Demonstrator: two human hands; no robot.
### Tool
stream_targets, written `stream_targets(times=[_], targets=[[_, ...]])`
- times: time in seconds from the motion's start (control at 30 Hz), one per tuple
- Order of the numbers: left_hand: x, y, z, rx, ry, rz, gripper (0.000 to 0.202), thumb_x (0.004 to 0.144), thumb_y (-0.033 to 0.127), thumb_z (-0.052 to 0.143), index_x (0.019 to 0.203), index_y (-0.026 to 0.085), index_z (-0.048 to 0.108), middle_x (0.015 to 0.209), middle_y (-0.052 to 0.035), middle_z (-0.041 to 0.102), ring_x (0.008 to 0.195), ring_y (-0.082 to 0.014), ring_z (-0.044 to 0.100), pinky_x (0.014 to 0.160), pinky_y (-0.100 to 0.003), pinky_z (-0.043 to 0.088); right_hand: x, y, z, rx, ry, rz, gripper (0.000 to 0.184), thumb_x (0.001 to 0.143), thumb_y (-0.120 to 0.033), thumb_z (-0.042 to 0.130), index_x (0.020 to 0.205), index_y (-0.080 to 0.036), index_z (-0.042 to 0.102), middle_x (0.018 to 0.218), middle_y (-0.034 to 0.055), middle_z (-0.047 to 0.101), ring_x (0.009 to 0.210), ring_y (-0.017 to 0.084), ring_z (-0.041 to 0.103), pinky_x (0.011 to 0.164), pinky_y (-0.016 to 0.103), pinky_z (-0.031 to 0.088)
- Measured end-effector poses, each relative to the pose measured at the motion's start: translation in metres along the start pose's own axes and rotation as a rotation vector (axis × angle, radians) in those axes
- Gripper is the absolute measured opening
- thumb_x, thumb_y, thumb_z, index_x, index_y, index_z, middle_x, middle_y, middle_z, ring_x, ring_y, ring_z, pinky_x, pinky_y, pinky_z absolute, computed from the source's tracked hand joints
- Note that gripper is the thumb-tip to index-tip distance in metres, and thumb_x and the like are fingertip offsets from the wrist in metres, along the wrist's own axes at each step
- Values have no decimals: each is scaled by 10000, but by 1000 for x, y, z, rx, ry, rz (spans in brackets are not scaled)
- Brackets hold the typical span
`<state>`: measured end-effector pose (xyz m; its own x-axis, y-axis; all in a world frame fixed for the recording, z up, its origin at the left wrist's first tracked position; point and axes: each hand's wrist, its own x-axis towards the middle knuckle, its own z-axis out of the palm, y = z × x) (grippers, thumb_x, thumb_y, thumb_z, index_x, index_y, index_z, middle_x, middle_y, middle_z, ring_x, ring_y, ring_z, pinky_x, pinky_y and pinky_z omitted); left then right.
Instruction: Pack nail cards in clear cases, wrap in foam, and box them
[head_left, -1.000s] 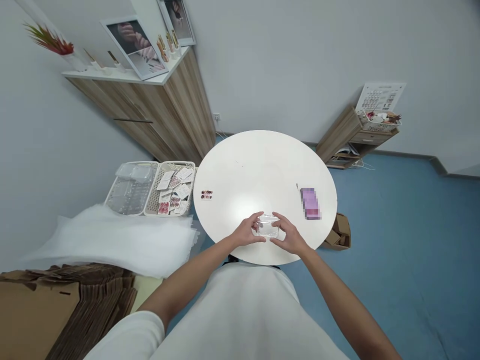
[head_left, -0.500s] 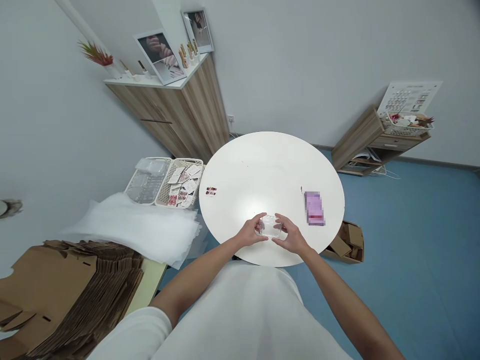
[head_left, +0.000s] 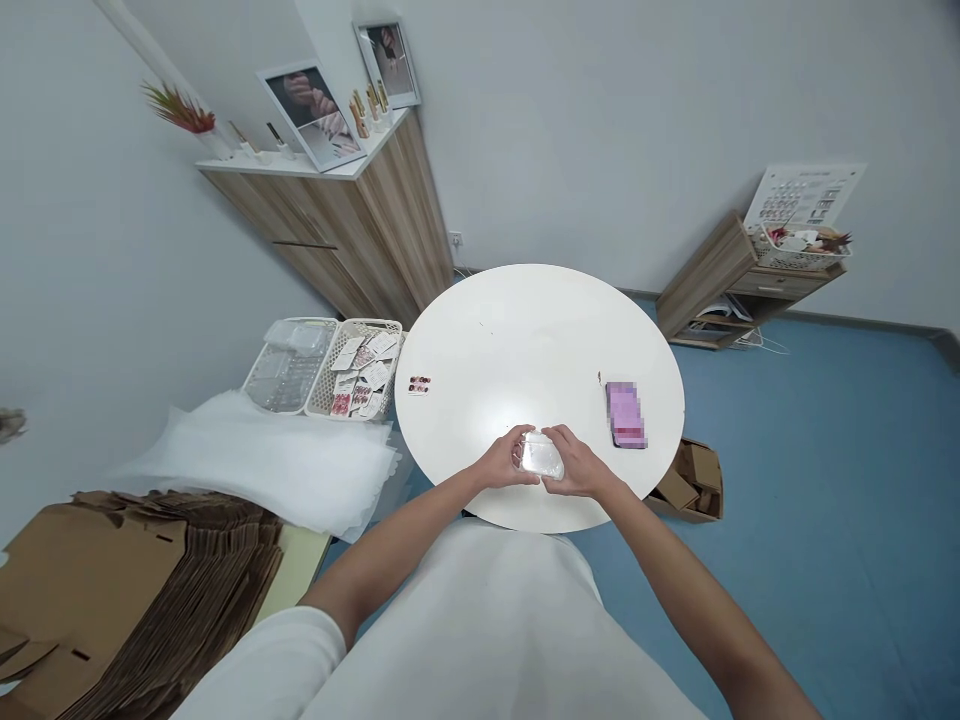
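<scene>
A small clear plastic box [head_left: 541, 455] is held between my two hands over the front part of the round white table [head_left: 517, 330]. My left hand [head_left: 504, 460] grips its left side, fingers at the far edge and thumb at the near one. On the opposite side my right hand [head_left: 574, 463] closes around the box in the same way. What the box contains, if anything, I cannot make out. A small card of dark red and pink press-on nails [head_left: 419, 385] lies at the table's left. To the right rests a blurred purple phone-like item [head_left: 625, 414].
Left of the table stand a white basket of cards [head_left: 358, 370] and a basket of clear plastic boxes [head_left: 289, 370]. Nearer are white foam sheets [head_left: 277, 450] and stacked flat cardboard boxes [head_left: 150, 600]. A carton of cardboard pieces [head_left: 694, 480] sits on the floor at right.
Both hands still hold the clear box, whose tilt has shifted slightly. My right fingers wrap a little further around it. The whole view has moved slightly.
</scene>
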<state>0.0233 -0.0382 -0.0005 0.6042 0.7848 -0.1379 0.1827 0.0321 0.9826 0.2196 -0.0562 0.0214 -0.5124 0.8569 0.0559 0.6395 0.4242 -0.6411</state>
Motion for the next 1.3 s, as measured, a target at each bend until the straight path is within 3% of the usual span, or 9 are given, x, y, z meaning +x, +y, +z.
stream_targets(times=[0.2, 0.37, 0.53, 0.67, 0.83, 0.97, 1.1, 1.2, 1.3], targets=[[-2, -2, 7, -162, 0, -44, 817, 501, 255, 764, 1205, 239, 350, 999, -61, 497, 855, -156, 520, 628, -243, 441, -3, 3, 3, 36, 18, -14, 670, 583, -312, 612, 1183, -188, 343, 998, 93, 451, 810, 191, 487, 643, 325, 459], [-6, -4, 12, -297, 7, -72, 772, 500, 227, 764, 1171, 249, 383, 957, -49, 520, 794, -142, 546, 635, -270, 459, 2, 4, 1, 62, 22, 15, 518, 657, -373, 560, 1127, -194, 432, 931, 83, 493, 778, 194, 486, 645, 331, 441], [-3, 3, 3, -386, 26, -106, 812, 549, 196, 736, 1251, 287, 338, 1111, -78, 471, 815, -121, 548, 703, -292, 459, 13, 3, -15, 100, -17, 62, 518, 697, -406, 544, 1170, -219, 442, 976, 84, 504, 798, 197, 499, 696, 351, 433], [-1, 2, -4, -405, 40, -170, 740, 639, 214, 670, 1279, 321, 314, 1049, -52, 457, 724, -77, 531, 648, -279, 465, 17, 6, -19, 223, -8, 93, 503, 731, -427, 510, 1184, -216, 456, 1000, 87, 515, 810, 191, 510, 698, 340, 429], [-7, -12, 1, -368, 131, -167, 737, 632, 205, 678, 1276, 288, 331, 875, -3, 460, 661, -56, 500, 642, -282, 461, 22, 12, -3, 513, 119, 392, 419, 792, -506, 358, 977, -194, 566, 791, 37, 569, 635, 134, 512, 593, 287, 416], [-12, -20, 8, -374, 191, -177, 711, 606, 203, 699, 1237, 239, 373, 816, 4, 480, 643, -62, 497, 621, -275, 459, 26, 15, 14, 755, 216, 629, 466, 752, -560, 378, 928, -167, 554, 677, 12, 550, 478, 92, 458, 479, 247, 383], [-15, -25, 12, -415, 208, -214, 615, 592, 201, 709, 1144, 210, 440, 801, 14, 473, 612, -50, 489, 607, -266, 468, 20, 16, 27, 857, 204, 710, 513, 765, -571, 324, 1007, -168, 531, 741, 38, 556, 478, 94, 486, 465, 245, 410], [-15, -31, 15, -440, 241, -254, 562, 614, 197, 698, 1117, 209, 449, 808, 16, 464, 606, -42, 494, 612, -262, 477, 5, 15, 41, 812, 309, 716, 485, 779, -536, 313, 1086, -201, 482, 851, 55, 546, 569, 114, 539, 506, 253, 455], [-13, -38, 17, -434, 291, -308, 540, 633, 194, 689, 1112, 209, 440, 815, 11, 470, 600, -39, 502, 616, -261, 484, -13, 13, 60, 718, 389, 739, 502, 745, -463, 424, 1184, -220, 391, 904, 54, 531, 664, 138, 563, 564, 282, 487]])
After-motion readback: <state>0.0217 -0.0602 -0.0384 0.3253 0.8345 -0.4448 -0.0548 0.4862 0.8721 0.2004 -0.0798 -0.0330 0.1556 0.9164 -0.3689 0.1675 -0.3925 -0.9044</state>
